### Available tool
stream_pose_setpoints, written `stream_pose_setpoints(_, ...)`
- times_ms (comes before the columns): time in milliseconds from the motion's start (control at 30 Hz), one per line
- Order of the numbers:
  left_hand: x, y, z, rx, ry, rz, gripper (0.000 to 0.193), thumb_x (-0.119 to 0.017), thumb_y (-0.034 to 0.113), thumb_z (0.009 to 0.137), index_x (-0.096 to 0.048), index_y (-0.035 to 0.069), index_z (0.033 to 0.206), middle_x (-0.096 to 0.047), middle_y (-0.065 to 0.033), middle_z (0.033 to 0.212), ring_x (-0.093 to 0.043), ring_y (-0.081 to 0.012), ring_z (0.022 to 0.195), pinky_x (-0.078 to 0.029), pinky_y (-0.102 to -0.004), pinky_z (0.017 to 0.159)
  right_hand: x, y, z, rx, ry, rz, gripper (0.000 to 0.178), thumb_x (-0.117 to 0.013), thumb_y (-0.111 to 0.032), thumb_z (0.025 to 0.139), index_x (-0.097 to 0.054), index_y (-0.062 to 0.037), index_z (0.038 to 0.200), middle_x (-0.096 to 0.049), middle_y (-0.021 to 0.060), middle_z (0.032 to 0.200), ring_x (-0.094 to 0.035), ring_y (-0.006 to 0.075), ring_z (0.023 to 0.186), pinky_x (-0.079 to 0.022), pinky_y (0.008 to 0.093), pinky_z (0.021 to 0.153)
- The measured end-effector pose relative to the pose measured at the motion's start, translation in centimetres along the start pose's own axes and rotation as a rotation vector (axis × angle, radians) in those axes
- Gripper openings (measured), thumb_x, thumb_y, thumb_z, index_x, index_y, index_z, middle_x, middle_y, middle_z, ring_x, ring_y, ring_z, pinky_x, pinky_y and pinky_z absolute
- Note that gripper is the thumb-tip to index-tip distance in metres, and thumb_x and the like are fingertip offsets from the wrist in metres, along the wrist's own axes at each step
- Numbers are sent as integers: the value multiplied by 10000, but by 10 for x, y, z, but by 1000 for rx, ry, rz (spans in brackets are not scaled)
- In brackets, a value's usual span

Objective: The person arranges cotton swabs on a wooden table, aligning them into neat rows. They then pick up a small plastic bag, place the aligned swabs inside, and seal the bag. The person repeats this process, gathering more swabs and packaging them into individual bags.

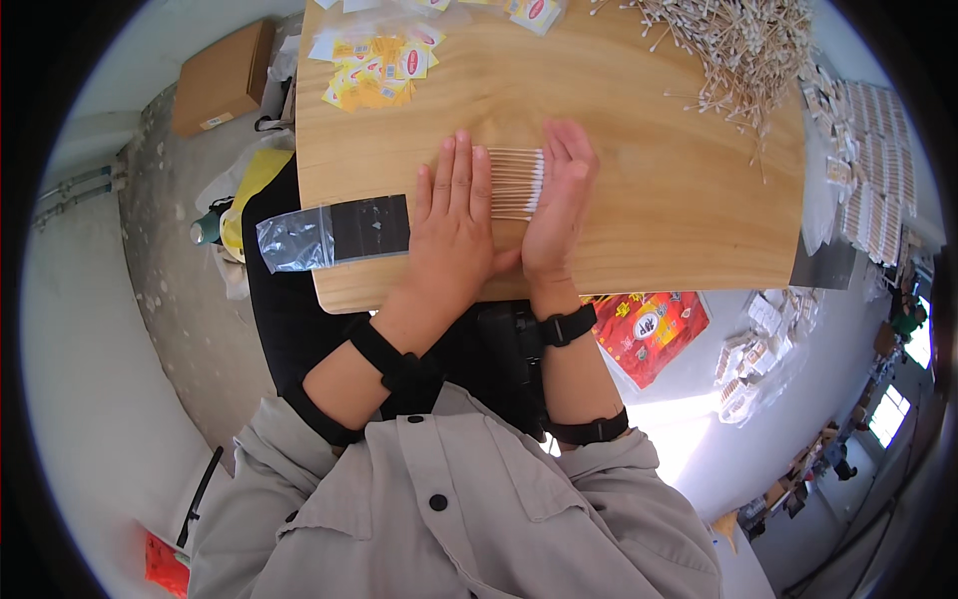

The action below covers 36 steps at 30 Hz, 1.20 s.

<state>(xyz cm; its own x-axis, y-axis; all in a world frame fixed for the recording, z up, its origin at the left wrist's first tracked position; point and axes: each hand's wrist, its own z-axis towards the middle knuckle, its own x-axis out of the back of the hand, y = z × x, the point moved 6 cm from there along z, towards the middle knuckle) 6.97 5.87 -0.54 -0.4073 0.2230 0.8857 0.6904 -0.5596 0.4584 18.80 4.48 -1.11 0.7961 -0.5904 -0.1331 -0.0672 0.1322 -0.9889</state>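
A row of cotton swabs [515,182] lies side by side on the wooden table [649,200], between my two hands. My left hand [451,225] rests flat with its fingers stretched forward, and covers the swabs' left ends. On the other side my right hand [561,210] stands on its edge, fingers extended and slightly blurred. Its palm side is against or very close to the white cotton tips on the right. Left of my left hand, a clear zip bag [296,240] lies by a dark strip [371,226] at the table's near left edge.
A big loose heap of cotton swabs [743,50] covers the far right corner. Yellow and white printed cards [379,70] lie at the far left. Packed swab bundles [878,170] sit beyond the right edge. A cardboard box [225,80] and a red package [649,334] are beside the table.
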Motion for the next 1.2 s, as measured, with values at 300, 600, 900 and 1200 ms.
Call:
stream_pose_setpoints(300,12,-4,3,-13,-22,81,1198,-799,509,667,-176,-34,1534,-195,-206,1607,-191,-334,1500,-166,-552,1182,10,2,4,-78,95,184,580,-294,-423,1064,-337,27,1427,-397,204,1433,-362,307,1386,-249,423,1187)
stream_pose_setpoints(600,12,-9,-3,-3,-51,73,1185,-780,569,664,-222,-20,1528,-204,-177,1611,-184,-298,1505,-157,-548,1187,21,-1,-5,77,17,-289,428,-572,-9,927,-461,28,1338,-425,151,1311,-464,265,1264,-402,376,1097)
stream_pose_setpoints(900,17,-5,-9,-50,-117,129,1158,-770,595,655,-273,2,1517,-217,-161,1607,-181,-284,1504,-160,-538,1193,30,-3,-2,52,50,-224,373,-545,-96,972,-480,18,1322,-444,143,1281,-480,231,1227,-445,368,1063)
stream_pose_setpoints(1200,12,-4,4,-116,-75,128,1109,-770,531,678,-276,-1,1517,-238,-171,1601,-223,-299,1492,-178,-533,1187,7,20,3,-28,15,102,489,-337,-326,1068,-407,50,1373,-425,176,1400,-407,276,1331,-291,418,1168)
